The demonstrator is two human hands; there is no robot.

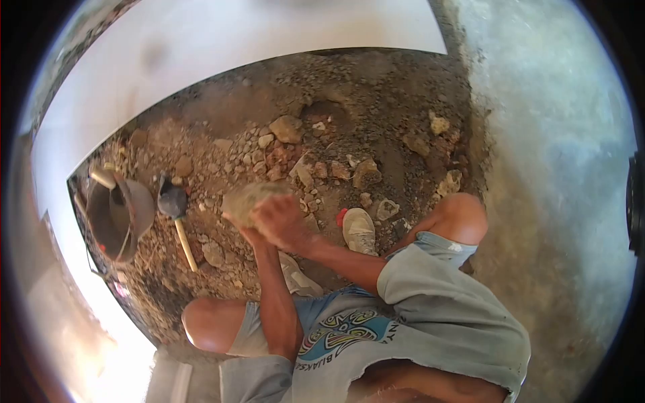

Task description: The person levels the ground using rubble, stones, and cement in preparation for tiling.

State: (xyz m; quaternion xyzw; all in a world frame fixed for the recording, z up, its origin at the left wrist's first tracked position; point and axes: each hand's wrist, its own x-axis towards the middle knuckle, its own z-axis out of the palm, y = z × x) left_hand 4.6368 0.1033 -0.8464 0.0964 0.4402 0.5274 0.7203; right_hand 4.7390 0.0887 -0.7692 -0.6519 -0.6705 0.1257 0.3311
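Above the rubble in front of my knees, both my hands are on a large brownish stone (243, 199). My left hand (243, 227) supports it from below, its fingers mostly hidden. My right hand (285, 220) lies over the stone's right side with the fingers bent against it, slightly blurred. Left of the stone, a hoe-like tool with a dark metal head (173, 200) and pale wooden handle (185, 244) rests on the ground. My shoes (359, 232) stand among the stones, just right of my hands.
A dark bucket (140, 209) stands at the left, with a pale-handled tool (103, 177) in it. Loose stones (287, 129) and soil cover the ground, with a shallow hollow (327, 114) farther off. White panels (269, 30) border the far side; a concrete surface (551, 201) lies to the right.
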